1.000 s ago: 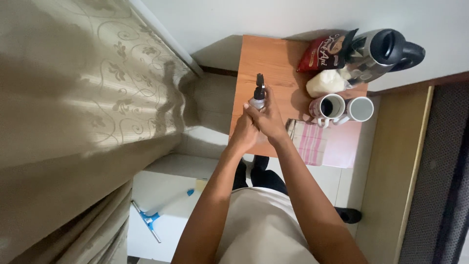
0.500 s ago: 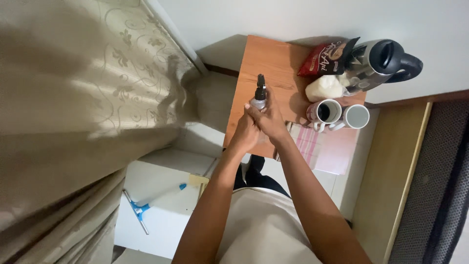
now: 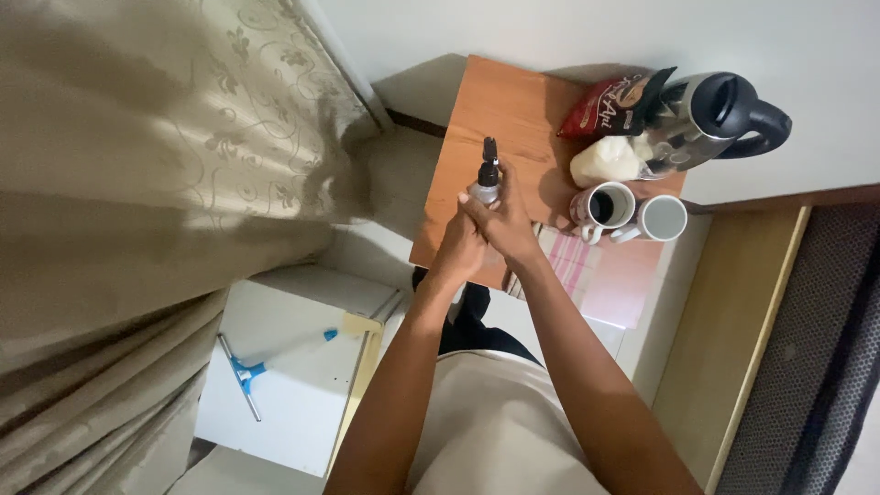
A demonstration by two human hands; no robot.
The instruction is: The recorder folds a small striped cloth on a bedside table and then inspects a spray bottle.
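Looking down from the head camera, both hands meet around a small bottle with a black pump top (image 3: 486,176), which stands upright near the front left edge of the wooden counter (image 3: 513,101). The left hand (image 3: 461,249) has its grip clenched round the bottle's lower body, and the right hand (image 3: 502,220) wraps over it just below the pump; the top remains on. Behind, well apart from the bottle, stand a mug of dark drink (image 3: 605,206), a white empty mug (image 3: 662,218), a white pouch (image 3: 607,161), a red packet (image 3: 607,108) and a steel kettle (image 3: 710,115). A striped cloth (image 3: 573,261) hangs off the counter. A beige patterned curtain (image 3: 156,183) fills the left, above a white floor.
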